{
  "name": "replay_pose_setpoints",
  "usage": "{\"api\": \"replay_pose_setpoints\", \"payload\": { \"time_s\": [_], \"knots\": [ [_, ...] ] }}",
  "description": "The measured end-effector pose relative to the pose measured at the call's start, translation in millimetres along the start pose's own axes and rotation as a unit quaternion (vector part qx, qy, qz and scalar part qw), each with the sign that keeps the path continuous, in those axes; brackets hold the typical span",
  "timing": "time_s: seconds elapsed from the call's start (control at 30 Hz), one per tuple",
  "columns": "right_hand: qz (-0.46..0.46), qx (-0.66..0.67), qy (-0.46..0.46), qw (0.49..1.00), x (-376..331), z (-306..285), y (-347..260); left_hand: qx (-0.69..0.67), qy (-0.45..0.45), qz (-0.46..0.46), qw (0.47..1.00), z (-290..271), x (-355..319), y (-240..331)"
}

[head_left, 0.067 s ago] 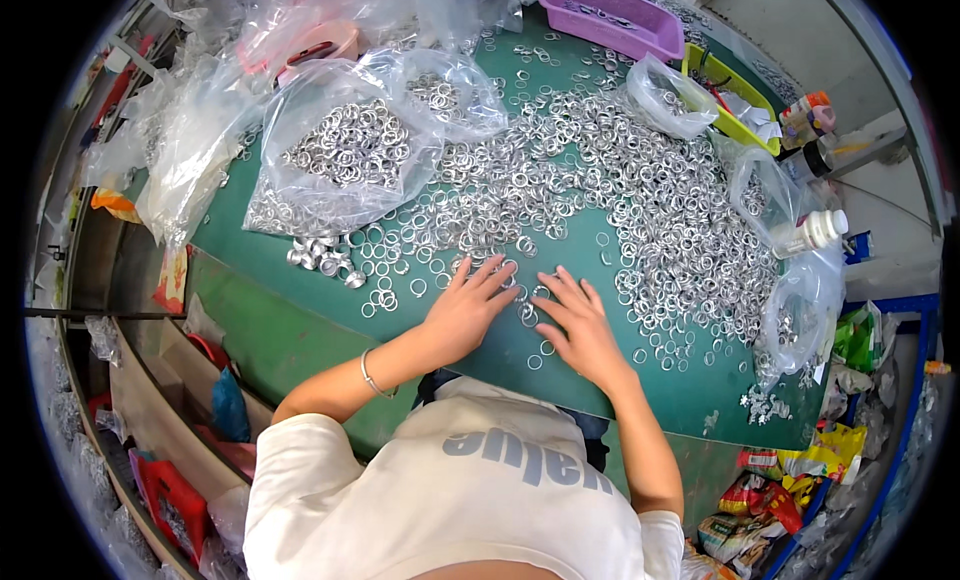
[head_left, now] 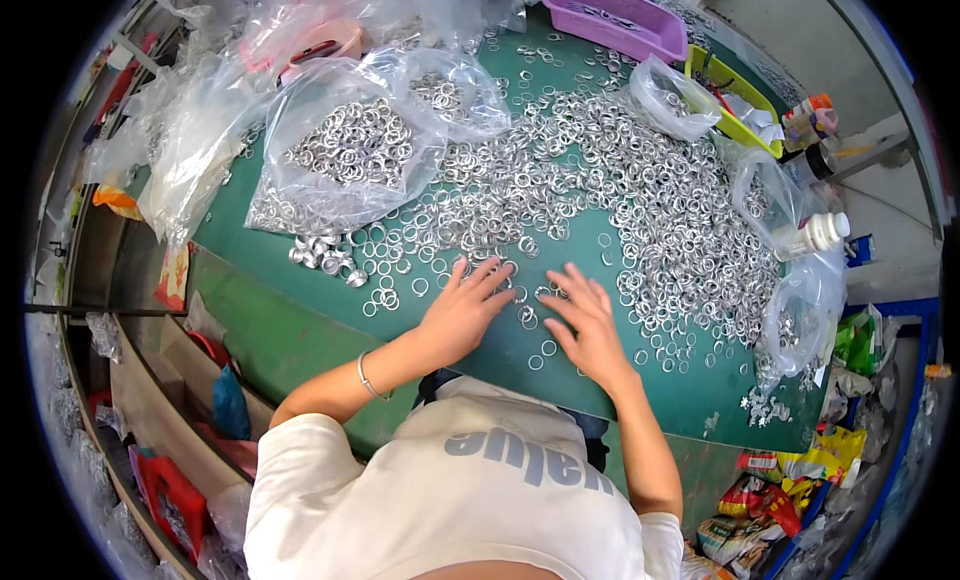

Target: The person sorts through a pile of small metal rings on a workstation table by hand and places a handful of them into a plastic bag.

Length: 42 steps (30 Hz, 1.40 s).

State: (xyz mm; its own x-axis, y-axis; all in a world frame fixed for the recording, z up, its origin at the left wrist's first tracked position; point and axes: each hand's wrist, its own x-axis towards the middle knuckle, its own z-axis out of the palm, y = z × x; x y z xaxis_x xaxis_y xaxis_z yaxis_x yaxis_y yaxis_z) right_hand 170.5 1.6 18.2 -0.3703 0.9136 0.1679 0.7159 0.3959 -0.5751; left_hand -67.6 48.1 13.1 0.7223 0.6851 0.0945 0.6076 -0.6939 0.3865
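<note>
My left hand [head_left: 462,317] is open, its spread fingertips on the near edge of a heap of silver metal rings [head_left: 490,200]. Opposite it, my right hand [head_left: 590,332] is open too, with fingers apart and slightly bent over the green tabletop [head_left: 480,362]. A few loose rings [head_left: 527,317] lie in the gap between both hands. Two more single rings [head_left: 541,355] rest nearer to me, beside my right thumb. Whatever lies directly under my fingers is hidden.
Clear plastic bags of rings [head_left: 350,150] stand at the left of the heap. A larger ring pile [head_left: 690,235] spreads to the right. Behind are a purple basket [head_left: 620,32] and a yellow-green basket [head_left: 755,130]. A white bottle [head_left: 822,232] lies at the right edge.
My right hand's fingers have lifted and bent a little, shifting slightly to the right. My left hand stays in nearly the same place.
</note>
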Motion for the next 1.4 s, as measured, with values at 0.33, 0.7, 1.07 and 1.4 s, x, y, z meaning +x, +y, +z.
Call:
{"api": "replay_pose_setpoints", "payload": {
  "time_s": [0.33, 0.7, 1.07, 1.4],
  "knots": [
    [0.045, -0.161, 0.063, 0.984, 6, 5, -1, -0.054, 0.087, -0.076, 0.992, -1, -28, 7],
    [0.101, -0.093, 0.092, 0.986, 24, 29, -27, -0.219, 0.149, -0.116, 0.957, -6, -38, 12],
    [0.124, -0.040, 0.210, 0.969, 13, 16, -24, -0.165, 0.136, -0.096, 0.972, 3, -11, 18],
    [0.056, 0.029, -0.014, 0.998, 17, 21, -36, -0.132, 0.046, -0.069, 0.988, 5, -32, 30]
  ]
}}
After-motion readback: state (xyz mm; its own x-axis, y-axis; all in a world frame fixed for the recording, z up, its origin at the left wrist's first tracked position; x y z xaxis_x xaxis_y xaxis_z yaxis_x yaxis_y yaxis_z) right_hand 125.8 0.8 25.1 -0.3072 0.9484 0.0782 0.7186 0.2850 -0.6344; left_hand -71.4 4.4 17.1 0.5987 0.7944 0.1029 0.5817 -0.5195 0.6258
